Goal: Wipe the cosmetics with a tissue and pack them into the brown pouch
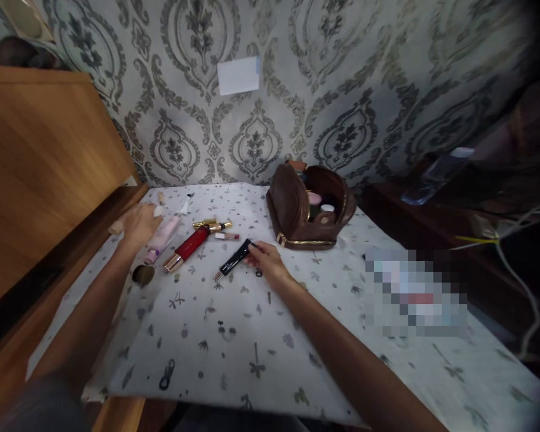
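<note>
R hand (265, 261) pinches blk tube (234, 259) at its upper end, thumb + fingers closed on it; rose-gold tip of tube points down-left, twd viewer. Tube is mid-table, over the cloth (252, 336); can't tell if the tip touches it. L hand (141, 223) is at far-left side of table, palm down, fingers bent; can't tell if it grips anything, fingertips partly hidden. Hands well apart, L one farther back.

Near L hand: small white item (158, 210) right at the fingers, beige item (116, 227) on the other side, partly covered by the hand. Pink tube (163, 239) just R of L hand, lying diag. Small white tube (184, 207) behind it. Dark round item (143, 275) in front, nr the forearm.

Betw. hands: red tube (191, 246) w/ rose-gold cap, lying diag., cap end twd viewer. Gold tube (204, 222) + a 2nd gold item (220, 227) at its far end, v. close together. White/red lipstick-like stick (227, 236) just beyond blk tube.

Brown bag (292, 204) behind R hand, nr wall, unzipped on top; pink item (314, 198) + white cap (327, 208) visible inside. Far R: pixelated patch (414, 294) on cloth, contents unreadable; clear bottle (438, 174) tilted, off the cloth; pale cable (528, 300) hangs down. Wooden panel (40, 132) on L. White card (238, 76) on patterned wall (261, 132).
</note>
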The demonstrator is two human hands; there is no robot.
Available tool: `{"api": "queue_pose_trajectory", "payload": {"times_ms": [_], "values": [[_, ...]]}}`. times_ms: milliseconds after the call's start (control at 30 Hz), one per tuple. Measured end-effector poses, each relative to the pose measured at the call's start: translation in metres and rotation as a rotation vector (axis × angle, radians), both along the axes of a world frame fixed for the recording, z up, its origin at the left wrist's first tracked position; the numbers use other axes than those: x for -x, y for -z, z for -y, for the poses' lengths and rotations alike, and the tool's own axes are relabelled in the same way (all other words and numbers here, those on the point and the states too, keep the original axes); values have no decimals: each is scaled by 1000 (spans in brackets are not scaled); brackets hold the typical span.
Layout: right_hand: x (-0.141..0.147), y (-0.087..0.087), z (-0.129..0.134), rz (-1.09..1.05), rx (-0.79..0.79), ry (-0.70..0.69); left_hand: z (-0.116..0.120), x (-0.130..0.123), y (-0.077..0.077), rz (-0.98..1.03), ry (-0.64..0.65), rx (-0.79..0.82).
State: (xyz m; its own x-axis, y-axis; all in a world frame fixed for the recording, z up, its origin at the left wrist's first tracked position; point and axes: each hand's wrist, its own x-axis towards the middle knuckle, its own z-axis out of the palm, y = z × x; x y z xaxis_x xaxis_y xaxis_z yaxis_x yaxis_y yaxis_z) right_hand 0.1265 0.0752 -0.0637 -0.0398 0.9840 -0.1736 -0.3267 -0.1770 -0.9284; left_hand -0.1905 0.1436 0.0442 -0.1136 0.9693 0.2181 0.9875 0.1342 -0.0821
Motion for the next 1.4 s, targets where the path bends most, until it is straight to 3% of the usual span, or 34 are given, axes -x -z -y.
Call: {"api": "queue_pose_trajectory", "payload": {"times_ms": [133, 300, 400, 533, 667, 800, 933, 1067, 1133, 1267, 1400], "values": [[0, -1, 3, 4, -1, 12, -4, -10, -1, 15, 146, 33], [-2, 0, 8, -9, -22, 15, -14, 5, 10, 40, 281, 144], [-3, 0, 8, -18, -28, 1, -13, 7, 19, -23, 455, 215], [-4, -2, 12, -29, -28, -1, -15, -7, 27, -208, 690, 318], [-7, -2, 19, -63, -40, 13, -29, -22, 25, -418, 740, 304], [-10, -2, 24, -84, -59, 21, -46, -15, 13, -531, 798, 283], [-11, -2, 25, -78, -69, 35, -48, 2, -14, -524, 640, 188], [-12, -1, 24, -79, -72, 17, -27, -10, -41, -328, 416, 66], [-11, -1, 24, -66, -74, 6, -9, -34, -42, -119, 369, 167], [-11, 1, 24, -32, -85, -18, 27, -96, -11, 409, 513, 500], [-11, 0, 24, -21, -58, -19, 39, -128, 26, 462, 663, 563]]}}
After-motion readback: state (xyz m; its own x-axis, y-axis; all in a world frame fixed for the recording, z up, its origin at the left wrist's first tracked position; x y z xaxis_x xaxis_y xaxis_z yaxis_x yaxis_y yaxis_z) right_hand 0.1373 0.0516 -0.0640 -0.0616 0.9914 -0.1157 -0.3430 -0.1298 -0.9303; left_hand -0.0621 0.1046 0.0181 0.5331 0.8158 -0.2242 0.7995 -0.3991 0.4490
